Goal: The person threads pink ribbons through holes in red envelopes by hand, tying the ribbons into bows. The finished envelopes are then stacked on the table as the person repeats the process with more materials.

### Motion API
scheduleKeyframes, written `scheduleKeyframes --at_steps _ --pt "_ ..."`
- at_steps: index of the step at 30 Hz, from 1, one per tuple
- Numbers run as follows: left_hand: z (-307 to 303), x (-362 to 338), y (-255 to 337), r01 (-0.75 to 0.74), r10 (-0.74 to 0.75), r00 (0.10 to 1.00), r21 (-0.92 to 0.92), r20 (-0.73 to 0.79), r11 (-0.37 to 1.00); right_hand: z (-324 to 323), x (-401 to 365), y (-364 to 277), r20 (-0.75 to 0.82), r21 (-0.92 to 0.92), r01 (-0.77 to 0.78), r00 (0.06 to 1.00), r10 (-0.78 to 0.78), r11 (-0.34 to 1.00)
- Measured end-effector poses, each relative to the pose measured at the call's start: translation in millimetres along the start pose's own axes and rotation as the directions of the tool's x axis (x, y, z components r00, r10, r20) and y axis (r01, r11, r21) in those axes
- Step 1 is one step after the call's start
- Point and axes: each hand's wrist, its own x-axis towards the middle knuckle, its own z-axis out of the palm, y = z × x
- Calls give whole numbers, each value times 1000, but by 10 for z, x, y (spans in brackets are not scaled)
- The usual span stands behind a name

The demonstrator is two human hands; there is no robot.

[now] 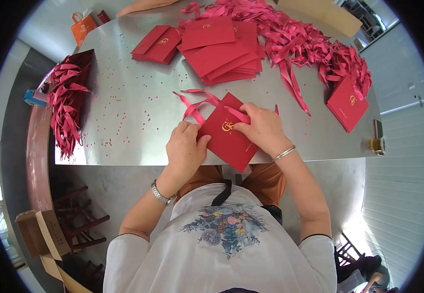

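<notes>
The red bag (231, 149) was between the two hands, touching both, above the near edge of the metal table (138, 146). Its long axis ran slantwise, from the far side ahead of the left hand down toward the person, under the right wrist's side. The left hand (185, 146) was nearly closed, gripping the bag's left corner with the thumb on the front. The right hand (263, 127) lay more over the bag, partly curled, its thumb pressed beside the gold mark (227, 126) and its bent forefinger on the pink ribbon (236, 115); how its other fingers sat was hidden. More ribbon lay just beyond the left hand, off the bag's upper left edge. Ahead of both hands was a pile of red bags (209, 46); a ribbon heap (299, 44) spread beyond the right hand, and ribboned bags (68, 105) stood well off to the left hand's side.
</notes>
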Motion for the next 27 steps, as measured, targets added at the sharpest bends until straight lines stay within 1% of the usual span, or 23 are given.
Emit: scheduleKeyframes --at_steps 1,2,4,5,6,7,8,9,10,11,12,13,14,15,17,18,20,21,22,23,25,26,27 --pt "12 14 -4 3 -2 1000 13 -22 1000 -56 -39 38 -9 39 37 999 -37 999" --pt "30 38 -6 -5 5 1000 10 -14 1000 -142 -90 88 -12 40 27 1000 -26 999" --pt "69 95 -11 -53 56 994 28 -90 998 -348 -214 240 -8 7 116 993 -116 993" --pt "65 115 1 -56 58 994 15 -91 998 -410 -325 341 -71 -31 158 985 -160 987" --pt "69 140 1 -60 60 994 7 -90 998 -491 -420 434 -71 -38 152 985 -155 988" --pt "75 167 -7 -36 33 998 -47 -61 998 -581 -510 518 37 169 32 999 -38 985" --pt "80 196 -14 -9 6 1000 -101 -30 995 -650 -600 594 165 355 -111 985 55 928" --pt "76 240 -25 -10 7 1000 -108 -31 994 -670 -702 678 164 349 -113 985 59 930" --pt "62 285 -40 78 -68 996 -212 53 974 -646 -817 764 180 596 -162 982 66 786" --pt "44 318 -54 174 -134 980 -302 149 937 -593 -910 825 199 794 -203 978 71 572" --pt "19 362 -60 172 -114 976 -335 188 926 -525 -971 868 203 793 -210 976 78 571" --pt "16 397 -62 174 -111 974 -339 197 925 -462 -1032 910 109 899 -91 994 -17 429" --pt "22 438 -58 185 -101 966 -367 236 912 -435 -1081 942 -6 963 30 996 -91 266" --pt "28 481 -45 195 -88 958 -394 274 898 -430 -1084 879 -7 962 29 997 -80 271" --pt "34 532 -2 187 -58 950 -409 308 893 -418 -1036 622 -131 988 144 974 -185 61" --pt "34 555 20 201 -57 941 -418 333 886 -454 -1054 557 -95 994 105 968 -232 31" --pt "59 594 29 221 -63 932 -425 357 878 -489 -1077 454 -77 995 88 974 -215 41" --pt "81 609 23 245 -56 920 -456 388 855 -492 -1088 390 -55 997 66 978 -200 46" --pt "96 618 18 270 -51 908 -486 417 831 -507 -1086 303 -70 993 83 986 -154 81" --pt "95 636 29 275 -61 910 -484 411 831 -477 -1066 331 -66 994 80 984 -165 79" --pt "80 647 50 264 -38 904 -485 426 834 -455 -971 259 -257 876 278 960 -106 393" --pt "95 658 30 224 -14 912 -470 410 854 -454 -936 176 -395 658 348 915 -88 667" --pt "90 661 24 231 -23 912 -466 410 854 -407 -872 124 -389 663 347 917 -91 663"
